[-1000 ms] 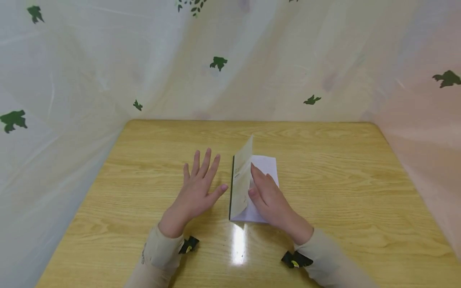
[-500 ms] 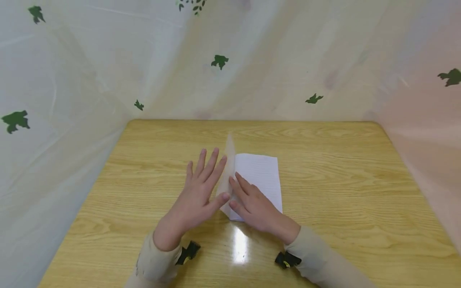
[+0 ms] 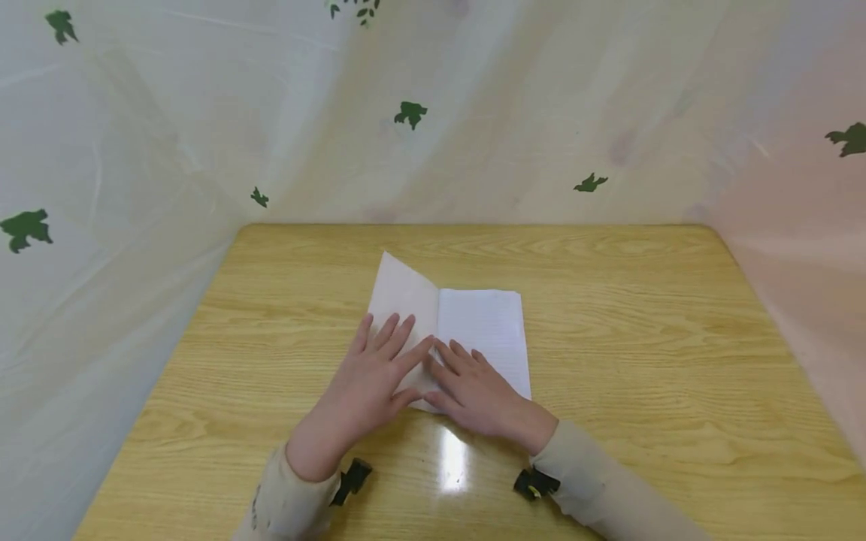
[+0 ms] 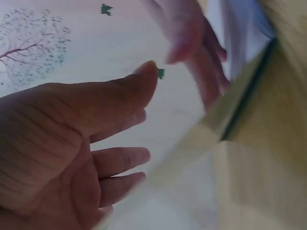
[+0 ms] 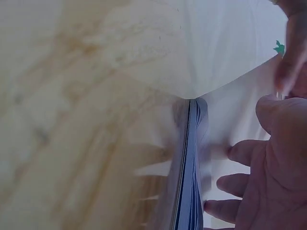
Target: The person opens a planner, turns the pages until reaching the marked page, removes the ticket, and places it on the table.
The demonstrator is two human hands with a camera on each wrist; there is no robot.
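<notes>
A notebook with white ruled pages (image 3: 482,319) lies opened on the wooden table, its pale front cover (image 3: 402,289) tilted up at the left. Over the lower part of the cover's inner face is my left hand (image 3: 365,383), fingers spread and straight. My right hand (image 3: 483,394) lies over the lower page, its fingertips close to the fold and near the left index finger. The left wrist view shows the dark spine (image 4: 249,91) of the notebook. In the right wrist view the page edges (image 5: 192,167) stand beside my right fingers. Neither hand curls round anything.
The wooden table (image 3: 643,338) extends on both sides of the notebook. Pale cloth (image 3: 501,113) with green bird shapes hangs behind and at the sides. A dark strap piece (image 3: 352,481) sits on the left sleeve, and a similar one (image 3: 537,483) on the right.
The cover has swung from right to left, baring the ruled page. My right hand has moved left to the fold. My left hand has come over the cover's inner face.
</notes>
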